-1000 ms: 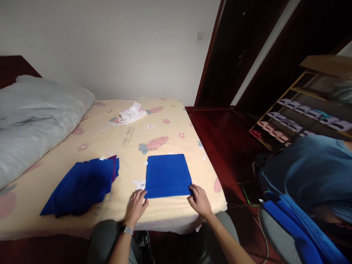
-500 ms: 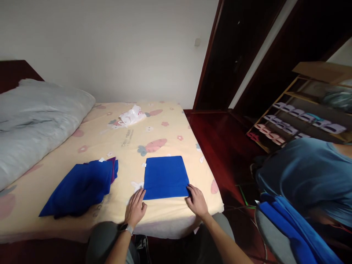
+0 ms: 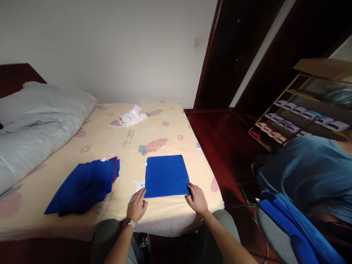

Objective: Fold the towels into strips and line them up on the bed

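Note:
A blue cloth, folded into a flat, nearly square shape, lies on the patterned bed sheet. A small white tag sticks out from its left edge. My left hand rests at its near left corner, fingers stretched out and thumb apart. At the near right corner, my right hand touches the edge with its fingertips, the thumb spread away from them. Further left lies a loosely heaped blue cloth with a purple edge and a white tag.
A crumpled white plastic bag lies towards the wall, a grey quilt at the left. On the right, a person in a blue shirt bends near a grey seat with blue cloth over it. Behind stands a slipper rack.
The view has shifted slightly. Both hands stay at the near corners of the folded cloth, which looks the same; nothing has been picked up or let go.

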{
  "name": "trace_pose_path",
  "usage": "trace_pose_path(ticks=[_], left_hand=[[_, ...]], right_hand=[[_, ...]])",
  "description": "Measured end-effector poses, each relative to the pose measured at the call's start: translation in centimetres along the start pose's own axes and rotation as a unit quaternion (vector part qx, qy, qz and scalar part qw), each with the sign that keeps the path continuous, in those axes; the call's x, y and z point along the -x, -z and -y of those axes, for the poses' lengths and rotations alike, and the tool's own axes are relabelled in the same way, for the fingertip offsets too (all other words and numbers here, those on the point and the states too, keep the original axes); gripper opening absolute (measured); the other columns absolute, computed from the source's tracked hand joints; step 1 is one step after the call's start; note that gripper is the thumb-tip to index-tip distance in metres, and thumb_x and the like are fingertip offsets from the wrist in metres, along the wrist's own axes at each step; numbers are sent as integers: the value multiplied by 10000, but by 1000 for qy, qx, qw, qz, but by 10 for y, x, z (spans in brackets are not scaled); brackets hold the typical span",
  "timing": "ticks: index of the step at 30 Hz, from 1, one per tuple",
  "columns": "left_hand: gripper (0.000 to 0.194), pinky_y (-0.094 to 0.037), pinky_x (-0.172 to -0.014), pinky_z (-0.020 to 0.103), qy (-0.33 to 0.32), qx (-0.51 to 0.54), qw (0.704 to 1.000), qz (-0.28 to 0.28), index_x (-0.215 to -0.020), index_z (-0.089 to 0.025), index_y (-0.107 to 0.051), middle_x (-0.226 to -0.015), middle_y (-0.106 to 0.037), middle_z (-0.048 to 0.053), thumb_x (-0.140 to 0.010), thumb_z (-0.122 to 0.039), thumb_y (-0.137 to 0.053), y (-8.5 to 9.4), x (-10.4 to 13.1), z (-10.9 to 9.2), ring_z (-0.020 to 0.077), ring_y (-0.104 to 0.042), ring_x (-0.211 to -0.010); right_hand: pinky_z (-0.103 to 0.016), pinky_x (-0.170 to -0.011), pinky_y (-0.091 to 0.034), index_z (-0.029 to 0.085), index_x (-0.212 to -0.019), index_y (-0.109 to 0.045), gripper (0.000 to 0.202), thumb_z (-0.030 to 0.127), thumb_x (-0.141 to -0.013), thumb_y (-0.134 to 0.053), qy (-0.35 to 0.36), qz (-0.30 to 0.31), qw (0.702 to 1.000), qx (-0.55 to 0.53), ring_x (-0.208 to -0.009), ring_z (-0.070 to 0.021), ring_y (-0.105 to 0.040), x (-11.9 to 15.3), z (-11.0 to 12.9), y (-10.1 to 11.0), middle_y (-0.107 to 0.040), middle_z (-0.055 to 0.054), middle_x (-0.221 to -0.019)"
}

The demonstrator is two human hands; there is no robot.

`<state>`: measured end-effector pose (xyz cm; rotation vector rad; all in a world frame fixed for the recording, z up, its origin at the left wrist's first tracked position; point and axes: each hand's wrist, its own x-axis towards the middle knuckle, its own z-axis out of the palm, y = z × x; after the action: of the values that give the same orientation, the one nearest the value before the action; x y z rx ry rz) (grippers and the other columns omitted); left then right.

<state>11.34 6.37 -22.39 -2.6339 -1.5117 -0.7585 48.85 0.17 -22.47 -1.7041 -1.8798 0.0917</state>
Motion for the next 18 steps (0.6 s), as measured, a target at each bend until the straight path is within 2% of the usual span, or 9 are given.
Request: trace_pose_path(ticks=[9, 18], left_hand=[[589, -485, -1065, 443, 6, -11, 1000, 11, -1407, -203, -537, -1388, -616, 94, -824, -147, -480, 0, -2, 0, 264, -590, -1251], [588, -465, -1073, 440, 2, -29, 999, 14, -1423, -177, -499, -1393, -606, 114, -836, -156, -471, -4, -1, 3, 264, -577, -1260]], right_hand=[[-462, -1031, -432, 168, -1321, -552, 477, 163, -850, -477, -4, 14, 1000, 2, -1195, -281, -537, -1, 2, 2, -576, -120, -1366], [-446, -1021, -433, 177, -1320, -552, 462, 169, -866, -467, -3, 13, 1000, 7, -1187, -272, -537, -2, 1, 1, -578, -111, -1365]])
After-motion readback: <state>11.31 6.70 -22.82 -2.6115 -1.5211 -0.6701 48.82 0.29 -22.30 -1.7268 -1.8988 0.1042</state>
